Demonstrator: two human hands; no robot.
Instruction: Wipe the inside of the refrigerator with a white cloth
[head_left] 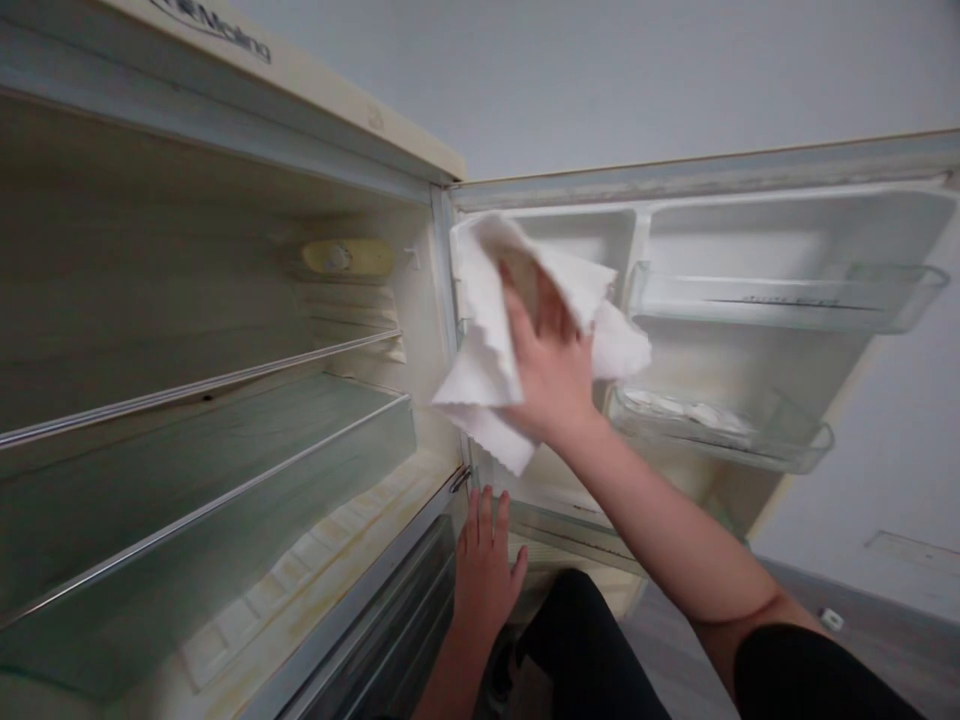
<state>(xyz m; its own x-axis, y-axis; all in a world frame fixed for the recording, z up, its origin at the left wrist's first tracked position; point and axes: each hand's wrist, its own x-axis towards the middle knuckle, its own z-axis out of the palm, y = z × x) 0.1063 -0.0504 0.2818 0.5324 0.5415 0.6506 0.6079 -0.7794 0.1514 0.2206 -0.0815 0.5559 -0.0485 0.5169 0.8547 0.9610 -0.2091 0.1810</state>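
Your right hand (pixel 551 355) presses a white paper towel (pixel 487 360) flat against the inner edge of the open fridge door (pixel 750 180), just beside the hinge. The fingers are spread and laid over the sheet, palm pushing it against the liner rather than pinching it. The towel is crumpled and folded over itself, with its loose corners hanging free below and to either side of your hand.

Your left hand (pixel 484 560) rests lower down, fingers together and extended, holding nothing. Its tips touch the bottom edge of the fridge opening, near the door's lower corner.

The towel looks light, soft and limp. It will likely bunch or tear if dragged hard over a damp or sticky patch, so it is best held as it is now, gathered under the flat of the palm and fingers, not by a dangling corner.

On the door, an upper clear bin (pixel 787 300) and a lower clear bin (pixel 720 430) sit to the right of the towel. Inside the cabinet, glass shelves (pixel 225 470) stand bare, and the yellowed floor (pixel 322 570) of the compartment shows stains. Your dark-clad knees (pixel 592 650) appear at the bottom of the view.
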